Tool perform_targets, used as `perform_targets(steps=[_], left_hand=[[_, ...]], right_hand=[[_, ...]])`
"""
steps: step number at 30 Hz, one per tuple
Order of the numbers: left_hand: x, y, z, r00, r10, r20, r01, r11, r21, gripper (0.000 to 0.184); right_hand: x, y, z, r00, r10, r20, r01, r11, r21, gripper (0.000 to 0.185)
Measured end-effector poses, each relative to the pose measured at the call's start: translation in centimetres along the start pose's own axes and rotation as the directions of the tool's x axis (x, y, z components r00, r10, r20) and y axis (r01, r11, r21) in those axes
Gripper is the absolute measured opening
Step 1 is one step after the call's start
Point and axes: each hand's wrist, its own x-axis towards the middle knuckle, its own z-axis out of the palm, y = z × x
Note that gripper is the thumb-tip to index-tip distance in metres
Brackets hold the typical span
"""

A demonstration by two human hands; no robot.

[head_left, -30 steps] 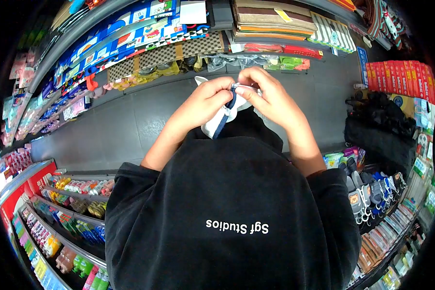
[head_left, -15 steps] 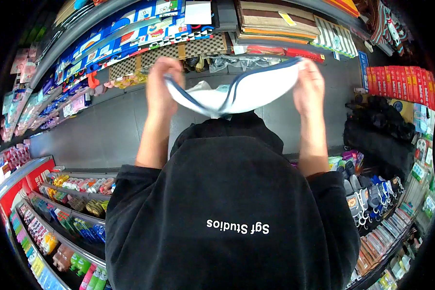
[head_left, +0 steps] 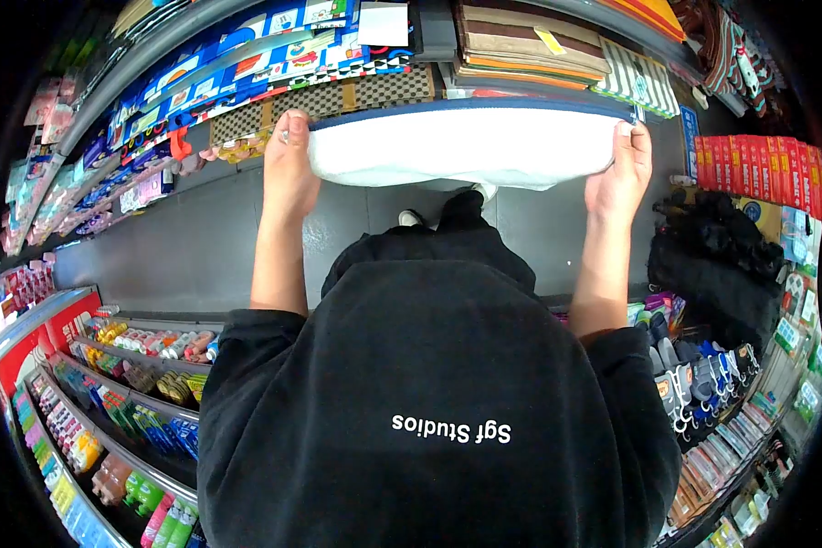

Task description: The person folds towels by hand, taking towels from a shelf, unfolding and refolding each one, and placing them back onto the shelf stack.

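Observation:
A white mat with dark blue edging (head_left: 457, 146) is stretched between my hands, its pale face towards me and the blue edge along the top. My left hand (head_left: 290, 169) pinches its left end, thumb on the near side. At the other end, my right hand (head_left: 619, 173) grips the corner between thumb and fingers. The mat hangs over the grey floor, in front of the lower shelf of stacked mats. Its far face is hidden.
Folded brown mats (head_left: 530, 46) and a striped mat (head_left: 639, 78) lie on the shelf ahead. Red packets (head_left: 763, 169) hang at the right, with slippers (head_left: 703, 374) below. Bottles and tubes fill the shelves (head_left: 146, 402) at the lower left. Grey floor (head_left: 201, 247) runs between.
The mat was sagging and folded in the middle; now it is drawn out flat and wide. My hands have moved apart, the right one outward and slightly down.

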Motion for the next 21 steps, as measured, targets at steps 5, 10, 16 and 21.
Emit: perform_targets(steps=[5,10,16,21], left_hand=[[0.0,1.8,-2.4,0.973,0.022,0.232,-0.051,0.991,0.121,0.021],[-0.3,4.0,-2.4,0.947,0.038,0.319,-0.120,0.964,0.239,0.023],[-0.2,3.8,-1.7,0.955,0.131,0.265,-0.198,0.949,0.244,0.029],[-0.4,3.4,-1.6,0.938,0.237,0.253,-0.293,0.932,0.212,0.037]], right_hand=[[1.3,-1.4,-2.2,0.991,-0.024,0.134,0.037,0.995,-0.093,0.021],[2.0,-2.5,-3.4,0.976,-0.006,0.216,0.040,0.987,-0.155,0.021],[1.6,-1.6,-3.4,0.992,0.043,0.114,-0.026,0.989,-0.147,0.017],[1.5,-0.7,-3.3,0.998,0.005,0.062,0.008,0.981,-0.196,0.017]])
